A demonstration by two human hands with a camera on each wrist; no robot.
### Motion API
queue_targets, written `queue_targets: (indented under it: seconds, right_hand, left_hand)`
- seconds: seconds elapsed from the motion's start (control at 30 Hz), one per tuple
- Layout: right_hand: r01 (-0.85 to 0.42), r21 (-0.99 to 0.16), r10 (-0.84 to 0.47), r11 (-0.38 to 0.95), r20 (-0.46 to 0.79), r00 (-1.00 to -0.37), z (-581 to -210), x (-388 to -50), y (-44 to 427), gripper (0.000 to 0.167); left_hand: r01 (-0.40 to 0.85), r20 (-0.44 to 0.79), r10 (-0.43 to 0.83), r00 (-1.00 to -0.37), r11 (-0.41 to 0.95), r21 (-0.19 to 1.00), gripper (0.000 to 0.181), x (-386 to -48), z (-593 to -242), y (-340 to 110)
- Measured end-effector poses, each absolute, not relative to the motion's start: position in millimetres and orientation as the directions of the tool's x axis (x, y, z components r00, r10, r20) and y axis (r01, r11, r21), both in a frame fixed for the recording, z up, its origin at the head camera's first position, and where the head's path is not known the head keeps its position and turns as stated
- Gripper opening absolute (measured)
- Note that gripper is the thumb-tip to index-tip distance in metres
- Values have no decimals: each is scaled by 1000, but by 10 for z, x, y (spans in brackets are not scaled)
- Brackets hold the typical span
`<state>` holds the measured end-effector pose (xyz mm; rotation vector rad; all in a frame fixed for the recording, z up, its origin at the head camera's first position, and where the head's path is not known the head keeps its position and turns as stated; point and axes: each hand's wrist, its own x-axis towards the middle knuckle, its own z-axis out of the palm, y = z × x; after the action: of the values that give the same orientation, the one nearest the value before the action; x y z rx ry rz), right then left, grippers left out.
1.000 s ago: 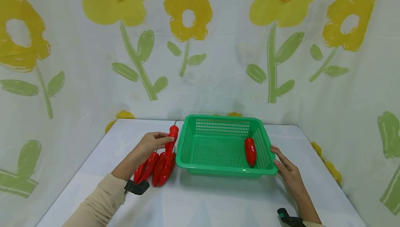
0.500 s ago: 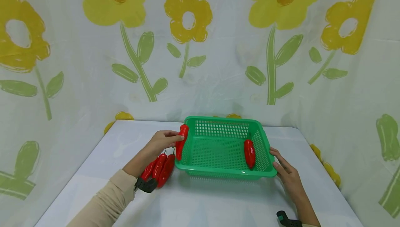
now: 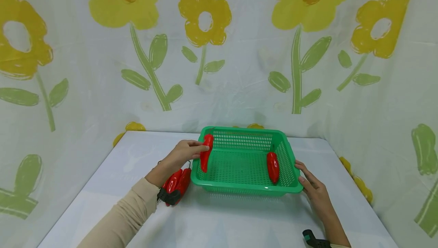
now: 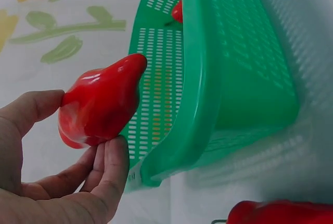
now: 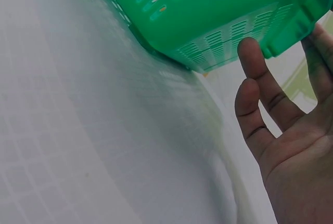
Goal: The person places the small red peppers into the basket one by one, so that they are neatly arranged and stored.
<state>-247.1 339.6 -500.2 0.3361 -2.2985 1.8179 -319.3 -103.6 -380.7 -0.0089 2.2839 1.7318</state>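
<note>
Between thumb and fingertips, my left hand (image 3: 183, 153) pinches a red chili pepper (image 3: 207, 153) over the left end of a green plastic basket (image 3: 239, 188). In the left wrist view this chili pepper (image 4: 101, 104) is seen end-on, above the basket's rim (image 4: 195, 88). Another red chili pepper (image 3: 273, 167) lies inside at the basket's right end. My right hand (image 3: 316, 191) touches the right rim with thumb and fingertips. In the right wrist view the right hand's fingers (image 5: 268, 88) are fairly straight, two of them apart from the basket wall; the thumb is hidden.
Several red chili peppers (image 3: 183, 181) lie on the white table (image 3: 219, 221) left of the basket, partly hidden by my left wrist and its black camera mount (image 3: 168, 196). A white curtain (image 3: 239, 100) with printed flowers hangs behind and beside the table.
My left hand has carried the chili pepper rightward, from above the pile of chili peppers across the left rim to over the basket. The right hand has stayed at the right rim.
</note>
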Motion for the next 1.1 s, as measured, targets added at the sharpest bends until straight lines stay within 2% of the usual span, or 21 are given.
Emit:
queue_targets:
  seconds: [0.73, 1.1]
  right_hand:
    - [-297, -929, -60, 219, 291, -955, -5031, -2473, 3383, 45]
    - [-289, -928, -49, 234, 286, -957, -5020, -2479, 3410, 45]
  left_hand:
    - [-192, -244, 223, -944, 231, 954, 49, -3314, -3778, -653]
    - [-201, -268, 257, -928, 260, 944, 45, -3370, -3745, -433]
